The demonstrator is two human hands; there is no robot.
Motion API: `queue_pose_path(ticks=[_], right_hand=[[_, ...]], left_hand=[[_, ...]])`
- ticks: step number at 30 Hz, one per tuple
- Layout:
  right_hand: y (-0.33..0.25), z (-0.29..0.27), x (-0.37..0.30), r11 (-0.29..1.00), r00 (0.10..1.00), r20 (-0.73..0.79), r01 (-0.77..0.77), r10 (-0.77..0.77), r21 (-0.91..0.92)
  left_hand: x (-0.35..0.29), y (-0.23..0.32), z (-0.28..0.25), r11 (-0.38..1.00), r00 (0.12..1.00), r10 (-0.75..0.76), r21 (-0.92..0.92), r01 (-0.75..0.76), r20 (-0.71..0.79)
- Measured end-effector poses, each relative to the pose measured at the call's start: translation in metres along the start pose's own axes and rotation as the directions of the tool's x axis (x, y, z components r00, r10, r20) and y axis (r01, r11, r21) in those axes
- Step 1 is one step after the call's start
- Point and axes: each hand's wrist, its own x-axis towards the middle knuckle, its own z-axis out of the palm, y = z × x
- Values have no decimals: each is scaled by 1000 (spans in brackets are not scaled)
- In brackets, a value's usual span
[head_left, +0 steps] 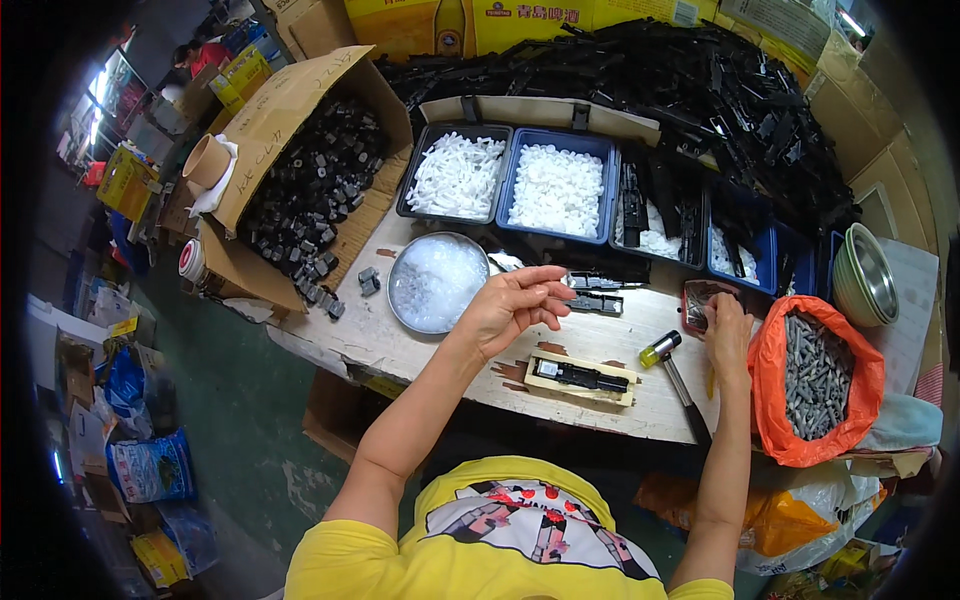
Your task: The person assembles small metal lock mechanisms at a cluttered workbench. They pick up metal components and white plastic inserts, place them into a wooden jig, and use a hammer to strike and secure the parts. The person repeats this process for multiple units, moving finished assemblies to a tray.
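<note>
My left hand [512, 308] hovers over the table beside a round metal bowl [437, 330] of translucent small pieces. Its fingers are loosely bent and apart, and no object shows in them. At a small red box [697, 318], my right hand [729, 330] dips its bent fingers in; the fingertips come together and whatever they pinch is hidden. Between my arms, a cream-coloured block-like holder [600, 396] cradles a black plastic part [585, 376] with a pale piece at its left end. A hammer [678, 382] with a yellowish head lies right of the holder. More black parts [597, 303] lie behind it.
Bins of white plastic pieces [556, 190] line the back, before a large heap of black parts [700, 90]. A cardboard box [262, 140] spills black blocks at left. An orange bag [770, 400] of grey pieces and stacked bowls [868, 275] stand right.
</note>
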Motion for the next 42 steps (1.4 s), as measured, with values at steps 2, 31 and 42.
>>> queue_pose_path(ticks=[2, 31, 42], right_hand=[[0, 0, -1, 1000, 999, 27, -22, 22, 2], [-133, -27, -35, 531, 901, -1, 256, -433, 808], [-141, -34, -29, 543, 805, 9, 392, -594, 743]], left_hand=[[-7, -2, 4, 999, 999, -45, 17, 45, 0], [-50, -50, 12, 997, 999, -24, 74, 20, 44], [-53, -50, 12, 981, 997, 30, 190, -43, 72]])
